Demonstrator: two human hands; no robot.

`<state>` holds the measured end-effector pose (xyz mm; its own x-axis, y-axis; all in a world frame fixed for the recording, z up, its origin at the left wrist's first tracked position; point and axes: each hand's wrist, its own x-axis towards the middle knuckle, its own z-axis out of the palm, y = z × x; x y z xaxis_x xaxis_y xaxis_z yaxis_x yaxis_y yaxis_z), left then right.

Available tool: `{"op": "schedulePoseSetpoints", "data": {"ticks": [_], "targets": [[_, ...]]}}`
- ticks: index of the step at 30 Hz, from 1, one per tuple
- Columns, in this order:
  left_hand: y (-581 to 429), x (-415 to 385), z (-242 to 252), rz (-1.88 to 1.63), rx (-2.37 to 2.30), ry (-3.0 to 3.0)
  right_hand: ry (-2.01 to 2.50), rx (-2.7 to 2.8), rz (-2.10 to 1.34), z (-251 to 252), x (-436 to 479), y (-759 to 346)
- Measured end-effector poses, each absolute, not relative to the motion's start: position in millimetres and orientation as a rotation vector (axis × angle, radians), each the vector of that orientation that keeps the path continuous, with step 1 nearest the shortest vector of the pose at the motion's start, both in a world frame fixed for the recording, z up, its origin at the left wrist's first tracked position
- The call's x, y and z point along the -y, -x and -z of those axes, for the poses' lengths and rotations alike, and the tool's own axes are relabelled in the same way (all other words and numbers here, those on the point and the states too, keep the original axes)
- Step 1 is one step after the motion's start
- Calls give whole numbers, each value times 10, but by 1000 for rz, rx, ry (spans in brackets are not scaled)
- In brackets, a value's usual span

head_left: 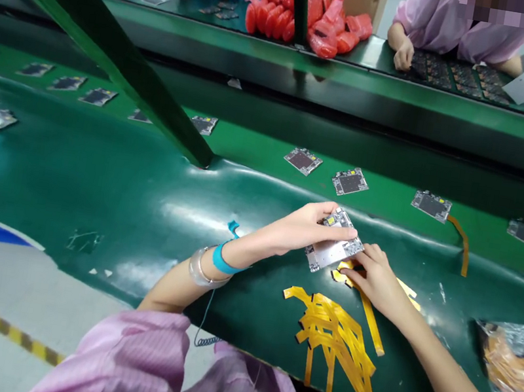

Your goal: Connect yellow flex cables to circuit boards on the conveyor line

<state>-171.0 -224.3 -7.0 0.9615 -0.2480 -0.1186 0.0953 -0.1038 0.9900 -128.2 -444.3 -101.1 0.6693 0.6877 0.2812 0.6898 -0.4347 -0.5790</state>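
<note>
My left hand (319,230) is closed on a circuit board (331,252), its thumb lying across the board's face. At the board's lower right corner is my right hand (372,273), its thumb and finger pinched on a yellow flex cable (373,326) whose end is by the board. Whether cable and board touch is hidden by the fingers. Just below lies a loose pile of yellow flex cables (332,333) on the green mat (121,174). A teal wrist strap (223,259) with a coiled cord is on my left wrist.
Several boards, including one board (350,181), lie along the green belt (250,148) beyond the mat. A slanted green post (158,100) stands at left. At right is a plastic bag (520,373) of orange cables. Two people work across the line, near red wrapped bundles (276,13).
</note>
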Motion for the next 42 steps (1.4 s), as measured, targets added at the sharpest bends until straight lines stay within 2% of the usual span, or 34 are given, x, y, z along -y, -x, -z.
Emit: {"op": "schedulePoseSetpoints", "data": {"ticks": [6,9,13,20,34,42], "targets": [[1757,2225,126,328,262,-1841,2165,944,14,923,4497,1273],[1819,2262,123,344,340,-1911,2073,662,80,787,4650,1435],[1938,2343,85,386,345,-1977,1820,282,-162,573,4775,1748],[2054,2419,53,483,361,-2086,1570,207,-498,457,4713,1999],[2041,2406,100,422,421,-2163,1586,225,-499,508,4731,2007],[2077,2409,85,456,416,-2137,1596,217,-614,498,4727,1984]]}}
